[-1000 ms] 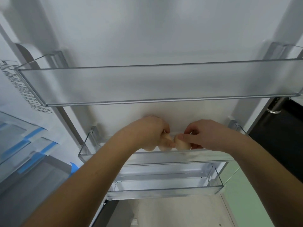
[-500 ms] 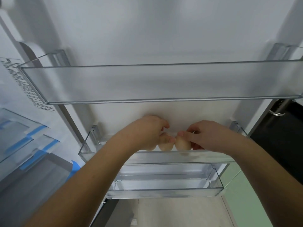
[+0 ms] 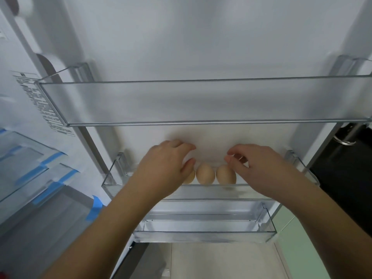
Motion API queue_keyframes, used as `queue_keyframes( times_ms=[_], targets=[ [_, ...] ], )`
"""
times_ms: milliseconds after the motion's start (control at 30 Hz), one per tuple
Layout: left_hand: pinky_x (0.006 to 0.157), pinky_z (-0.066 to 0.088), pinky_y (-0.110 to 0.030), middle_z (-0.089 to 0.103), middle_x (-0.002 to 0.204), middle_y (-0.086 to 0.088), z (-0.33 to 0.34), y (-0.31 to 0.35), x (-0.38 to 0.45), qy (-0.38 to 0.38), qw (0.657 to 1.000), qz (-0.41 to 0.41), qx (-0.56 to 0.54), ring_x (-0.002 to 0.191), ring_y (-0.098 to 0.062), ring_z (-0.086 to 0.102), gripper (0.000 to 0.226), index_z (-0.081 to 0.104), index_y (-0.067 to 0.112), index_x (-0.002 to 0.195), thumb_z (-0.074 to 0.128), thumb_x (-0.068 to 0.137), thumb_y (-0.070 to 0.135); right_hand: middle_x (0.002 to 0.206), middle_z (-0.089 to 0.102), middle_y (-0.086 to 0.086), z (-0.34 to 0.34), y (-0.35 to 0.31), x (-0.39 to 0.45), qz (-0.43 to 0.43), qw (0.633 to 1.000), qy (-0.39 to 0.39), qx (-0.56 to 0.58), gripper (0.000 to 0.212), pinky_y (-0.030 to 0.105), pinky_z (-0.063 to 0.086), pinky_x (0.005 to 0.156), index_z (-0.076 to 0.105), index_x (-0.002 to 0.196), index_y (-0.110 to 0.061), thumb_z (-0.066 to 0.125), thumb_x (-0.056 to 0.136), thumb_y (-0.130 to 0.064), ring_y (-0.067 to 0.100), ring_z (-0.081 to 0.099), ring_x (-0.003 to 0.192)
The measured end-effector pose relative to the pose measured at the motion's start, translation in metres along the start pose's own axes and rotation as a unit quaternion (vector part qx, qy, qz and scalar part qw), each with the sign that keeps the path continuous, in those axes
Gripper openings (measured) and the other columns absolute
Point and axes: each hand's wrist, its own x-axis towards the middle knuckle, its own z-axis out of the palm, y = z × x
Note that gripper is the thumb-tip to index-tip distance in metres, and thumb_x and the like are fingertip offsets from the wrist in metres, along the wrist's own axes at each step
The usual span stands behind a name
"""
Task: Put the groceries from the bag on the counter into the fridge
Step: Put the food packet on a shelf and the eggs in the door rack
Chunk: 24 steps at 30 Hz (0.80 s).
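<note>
White fridge door inner wall fills the head view, with three clear plastic door shelves. Both hands have just let go: a moment ago fingers pinched the pale brown eggs, now the left hand and right hand hover loosely curled, each grip empty. Three eggs sit side by side in the middle clear door shelf, the leftmost half hidden by the left hand. That batch looks stowed. The upper clear shelf overhangs, crowding any lift-out

Left grip, right grip: both slack.
</note>
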Motion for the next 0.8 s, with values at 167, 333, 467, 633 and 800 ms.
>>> queue_keyframes(
  times_ms=[167,333,467,633,800],
  targets=[
    [0.088,0.051,-0.039,0.070,0.116,-0.003,0.004,-0.006,-0.024,0.078,0.994,0.021,0.076,0.103,-0.025,0.066,0.047,0.067,0.016,0.120,0.039,0.095,0.044,0.124,0.060,-0.001,0.014,-0.012,-0.019,-0.064,0.992,0.089,-0.065,0.039,0.033,0.041,0.092,0.059,0.127,-0.021,0.044,0.098,-0.042,0.022,0.055,0.112],
    [0.109,0.038,-0.047,0.061,0.136,-0.010,0.010,-0.015,-0.044,0.067,0.992,0.020,0.102,0.126,-0.031,0.056,0.058,0.061,0.015,0.131,0.029,0.099,0.051,0.128,0.062,0.007,0.034,-0.021,-0.037,-0.088,0.979,0.151,-0.108,0.050,0.042,0.047,0.095,0.061,0.125,-0.014,0.034,0.094,-0.043,0.027,0.058,0.113],
    [0.114,0.029,-0.050,0.053,0.145,-0.009,0.014,-0.020,-0.058,0.053,0.993,0.025,0.106,0.135,-0.030,0.049,0.064,0.052,0.019,0.140,0.021,0.100,0.057,0.143,0.050,0.008,0.045,-0.033,-0.053,-0.071,0.974,0.160,-0.147,0.053,0.043,0.042,0.104,0.053,0.135,-0.016,0.031,0.096,-0.045,0.028,0.051,0.126],
    [0.117,0.028,-0.052,0.038,0.157,-0.004,0.021,-0.027,-0.075,0.047,0.992,0.055,0.099,0.144,-0.028,0.036,0.064,0.034,0.027,0.151,0.013,0.101,0.060,0.145,0.048,0.005,0.056,-0.048,-0.075,-0.023,0.971,0.154,-0.181,0.059,0.041,0.032,0.109,0.046,0.140,-0.019,0.028,0.096,-0.054,0.027,0.046,0.132],
    [0.119,0.016,-0.050,0.024,0.163,-0.004,0.031,-0.031,-0.094,0.065,0.989,0.080,0.105,0.150,-0.027,0.022,0.067,0.023,0.026,0.156,0.016,0.100,0.062,0.148,0.045,0.007,0.072,-0.062,-0.096,0.014,0.968,0.150,-0.200,0.062,0.045,0.027,0.112,0.041,0.145,-0.018,0.022,0.098,-0.054,0.027,0.040,0.138]
  ],
)
